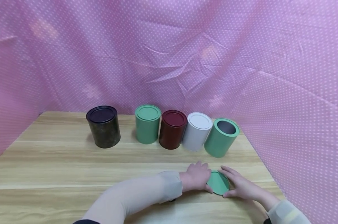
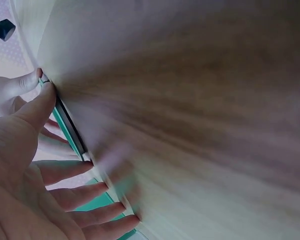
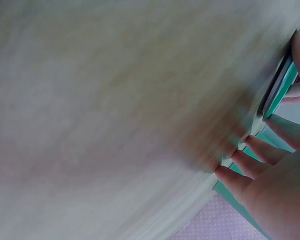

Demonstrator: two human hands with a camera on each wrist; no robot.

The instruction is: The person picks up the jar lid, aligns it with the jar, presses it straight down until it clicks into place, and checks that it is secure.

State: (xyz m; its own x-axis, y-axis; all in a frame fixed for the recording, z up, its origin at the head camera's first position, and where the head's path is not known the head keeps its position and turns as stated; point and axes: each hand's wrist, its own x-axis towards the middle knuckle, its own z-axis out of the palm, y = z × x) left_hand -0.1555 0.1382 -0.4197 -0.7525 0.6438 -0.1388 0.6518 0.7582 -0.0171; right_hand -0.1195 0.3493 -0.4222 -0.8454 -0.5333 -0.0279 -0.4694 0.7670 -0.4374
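A round green lid (image 1: 218, 183) is at the front right of the wooden table, at or just above its surface. My left hand (image 1: 198, 176) holds its left rim with thumb and index finger, the other fingers spread beyond. On the opposite side my right hand (image 1: 240, 183) holds the rim the same way. In the left wrist view the lid's edge (image 2: 65, 122) runs between thumb and index finger, and the lower fingertips touch the tabletop. Behind the hands stands an open green can (image 1: 219, 141) with a dark inside.
Left of the open can stand a white can (image 1: 196, 133), a dark red can (image 1: 172, 132) and another green can (image 1: 147, 127), all lidded. Farther left is a black lidded can (image 1: 104, 129). Pink dotted cloth (image 1: 169, 62) hangs behind and beside the table (image 1: 59, 174).
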